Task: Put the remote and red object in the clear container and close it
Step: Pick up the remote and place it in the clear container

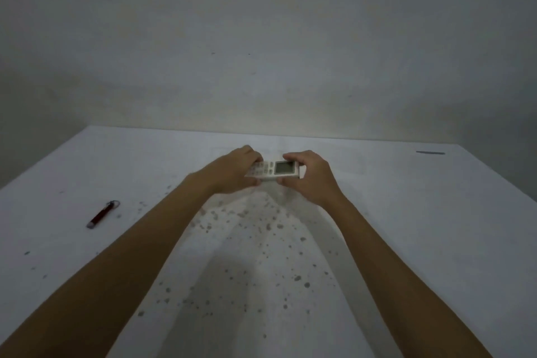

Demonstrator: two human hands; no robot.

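A white remote (pixel 274 169) with a small grey screen lies crosswise near the far middle of the white table (pixel 406 212). My left hand (pixel 235 171) grips its left end and my right hand (pixel 312 176) grips its right end, fingers over the far edge and thumbs on the near edge. The red object (pixel 101 214), a slim dark-red stick with a metal ring at one end, lies alone on the table at the left, well apart from both hands. No clear container shows in this view.
Dark specks and stains dot the table between my forearms. A thin dark mark (pixel 430 152) sits near the far right corner. A bare grey wall (pixel 261 52) rises behind the table's back edge.
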